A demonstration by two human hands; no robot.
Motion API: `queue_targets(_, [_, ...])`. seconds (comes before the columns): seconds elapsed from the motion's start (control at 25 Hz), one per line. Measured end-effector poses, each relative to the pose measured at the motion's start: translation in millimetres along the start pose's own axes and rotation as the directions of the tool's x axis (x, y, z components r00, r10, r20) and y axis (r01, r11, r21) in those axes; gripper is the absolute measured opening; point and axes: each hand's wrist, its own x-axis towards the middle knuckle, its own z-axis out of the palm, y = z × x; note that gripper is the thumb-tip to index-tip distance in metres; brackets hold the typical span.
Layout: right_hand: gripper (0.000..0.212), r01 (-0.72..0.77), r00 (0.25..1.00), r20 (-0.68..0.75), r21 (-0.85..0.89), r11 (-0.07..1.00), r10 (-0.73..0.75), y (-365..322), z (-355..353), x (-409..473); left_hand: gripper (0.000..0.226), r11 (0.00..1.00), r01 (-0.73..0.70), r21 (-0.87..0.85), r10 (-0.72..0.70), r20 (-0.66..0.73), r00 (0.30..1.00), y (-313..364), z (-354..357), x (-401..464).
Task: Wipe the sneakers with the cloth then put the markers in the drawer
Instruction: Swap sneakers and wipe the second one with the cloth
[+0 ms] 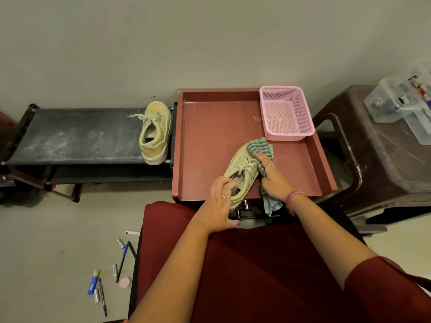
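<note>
The right hand [271,180] presses a green-and-grey striped cloth [261,150] against the side of a beige canvas lace-up sneaker [242,171]. Its grip is loose: the fingers lie nearly straight on the cloth, holding it flat to the shoe rather than pinching it, which suits a rubbing stroke. The cloth's free end trails under the wrist and over the near edge of the red-brown tray-topped desk [210,141].

Opposite this grip, the left hand [220,203] curls its fingers over the sneaker's heel collar; this hold appears intended to brace the shoe against the wiping pressure.

Beyond the cloth, at the desk's far corner, stands a pink perforated plastic basket [286,113]. Well to the left of both grips, the second beige sneaker [155,134] lies on a black fabric shoe rack [77,134].

The assorted pens and markers [109,276] lie scattered on the floor, behind and left of the bracing grip. Two metal knobs [242,209] below the sneaker's heel probably mark the drawer.
</note>
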Motion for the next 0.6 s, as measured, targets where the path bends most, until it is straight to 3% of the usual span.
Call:
queue_targets(0.08, [0.082,0.007,1.000,0.006,0.014,1.000,-0.007,0,2,-2,0.082,0.975,0.121,-0.186,-0.136,-0.069,0.988,6,-2,1])
queue_targets(0.16, [0.081,-0.019,1.000,-0.017,0.060,0.998,0.020,-4,-4,-2,0.087,0.919,0.254,-0.303,-0.314,-0.168,0.934,7,-5,4])
queue_targets(0.28, [0.078,-0.063,0.993,-0.101,0.009,0.998,0.064,-9,-20,11,0.101,0.802,0.434,-0.410,-0.494,-0.046,0.869,6,-7,9])
queue_targets(0.36, [0.075,-0.061,0.995,-0.084,-0.169,0.984,0.047,-14,-23,23,0.091,0.789,0.437,-0.431,-0.489,-0.011,0.872,3,1,10])
queue_targets(0.48, [0.069,0.034,0.996,0.088,-0.383,0.923,-0.001,-19,-11,38,0.079,0.764,0.427,-0.484,-0.487,0.003,0.874,1,10,14])
queue_targets(0.6, [0.064,0.151,0.975,0.209,-0.399,0.904,-0.071,-23,-15,46,0.084,0.756,0.433,-0.491,-0.503,-0.012,0.864,0,13,17])
